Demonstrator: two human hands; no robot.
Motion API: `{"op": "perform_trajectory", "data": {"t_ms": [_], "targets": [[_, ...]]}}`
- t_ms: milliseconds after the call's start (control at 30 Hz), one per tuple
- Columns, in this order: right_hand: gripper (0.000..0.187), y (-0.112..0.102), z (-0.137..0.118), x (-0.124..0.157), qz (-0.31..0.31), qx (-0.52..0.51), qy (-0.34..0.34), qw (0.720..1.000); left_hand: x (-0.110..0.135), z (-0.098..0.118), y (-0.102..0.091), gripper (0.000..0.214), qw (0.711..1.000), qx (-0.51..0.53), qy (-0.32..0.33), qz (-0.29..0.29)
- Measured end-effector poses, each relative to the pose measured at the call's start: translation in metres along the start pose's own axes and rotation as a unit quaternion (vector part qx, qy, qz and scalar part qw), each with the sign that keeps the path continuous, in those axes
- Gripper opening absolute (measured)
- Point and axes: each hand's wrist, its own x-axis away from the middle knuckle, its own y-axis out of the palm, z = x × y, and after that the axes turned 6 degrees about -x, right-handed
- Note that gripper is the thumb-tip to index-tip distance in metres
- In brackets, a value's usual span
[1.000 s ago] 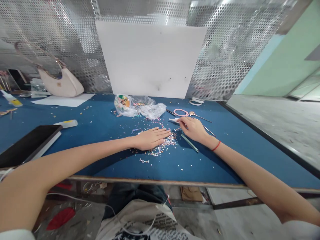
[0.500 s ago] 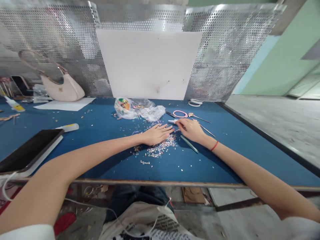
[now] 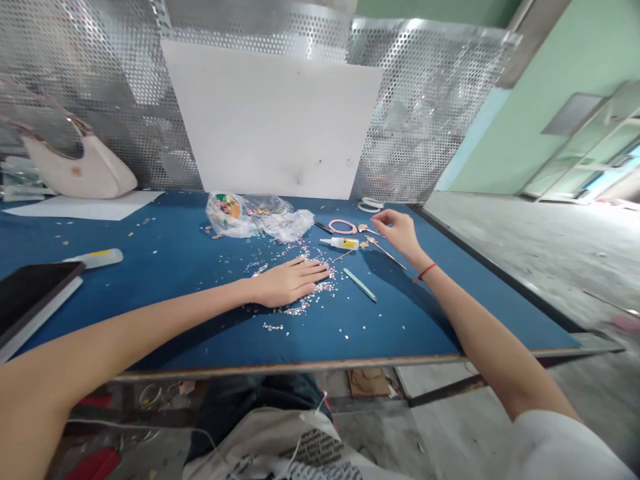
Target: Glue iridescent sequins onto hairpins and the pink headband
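The left hand [image 3: 284, 283] lies flat and released, fingers extended, on glittering sequins [image 3: 301, 307] scattered around it on the blue surface [image 3: 310, 343]. Taking that hand as the dial's centre, the right hand [image 3: 399, 232] is raised at two o'clock, fingertips drawn close; whether they grasp anything I cannot tell. Nearer, also at two, lies a glue bottle [image 3: 345, 244], its yellow label too small to read; tweezers [image 3: 360, 285] lie at three. A clear plastic bag [image 3: 293, 225] at eleven shows an orange-and-green label, unreadable. At nine, a second bottle [image 3: 103, 259] carries yellow marking. The handbag [image 3: 100, 168] at ten bears a small tan patch. Around six, cloth [image 3: 320, 445] carries dark printed lettering, illegible here.
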Motion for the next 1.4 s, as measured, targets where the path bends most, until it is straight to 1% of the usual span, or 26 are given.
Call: {"op": "perform_trajectory", "data": {"t_ms": [33,100,133,200,300,400,467,533,633,800,1000,1067,1133,1233,1400], "targets": [[0.02,-0.002,0.006,-0.001,-0.018,0.039,0.02,0.999,0.001,-0.005,0.0,0.055,1.0,0.003,-0.008,0.003],[0.02,-0.006,0.016,-0.001,-0.079,0.13,0.062,0.986,0.001,-0.014,-0.002,0.056,1.0,0.001,-0.022,0.007],[0.021,-0.007,0.02,-0.002,-0.107,0.168,0.082,0.976,0.002,-0.017,-0.003,0.056,1.0,-0.002,-0.029,0.008],[0.021,-0.01,0.027,-0.003,-0.139,0.214,0.111,0.96,0.003,-0.017,-0.004,0.056,0.999,-0.009,-0.045,0.004],[0.025,-0.011,0.034,-0.005,-0.152,0.231,0.128,0.952,0.005,-0.005,-0.007,0.055,0.998,-0.023,-0.057,-0.001],[0.028,-0.011,0.04,-0.006,-0.175,0.235,0.126,0.948,0.008,0.011,-0.007,0.055,0.999,-0.035,-0.023,-0.002],[0.028,-0.01,0.044,-0.005,-0.175,0.242,0.113,0.948,0.01,0.016,-0.005,0.055,0.999,-0.037,-0.005,-0.011],[0.027,-0.009,0.049,-0.004,-0.157,0.259,0.098,0.948,0.011,0.016,-0.004,0.054,0.999,-0.032,0.006,-0.017],[0.024,-0.007,0.057,-0.001,-0.139,0.286,0.094,0.943,0.013,0.006,-0.001,0.052,1.0,-0.02,0.011,-0.017],[0.014,-0.006,0.069,-0.002,-0.156,0.294,0.115,0.936,0.015,-0.008,0.001,0.052,1.0,-0.02,-0.017,0.002],[0.012,-0.004,0.072,-0.004,-0.181,0.294,0.147,0.927,0.017,-0.006,0.001,0.051,0.999,-0.007,-0.032,0.018],[0.012,-0.003,0.07,-0.003,-0.173,0.297,0.151,0.927,0.018,-0.006,0.001,0.051,0.999,-0.005,-0.031,0.015],[0.015,-0.002,0.067,-0.001,-0.151,0.3,0.145,0.931,0.019,-0.006,0.0,0.051,1.0,-0.008,-0.028,0.01],[0.021,-0.002,0.061,0.001,-0.094,0.296,0.12,0.943,0.02,-0.005,0.0,0.051,0.999,-0.019,-0.03,0.001],[0.024,0.0,0.047,0.0,-0.007,0.273,0.068,0.96,0.022,-0.002,0.001,0.051,0.999,-0.03,-0.029,-0.008]]}}
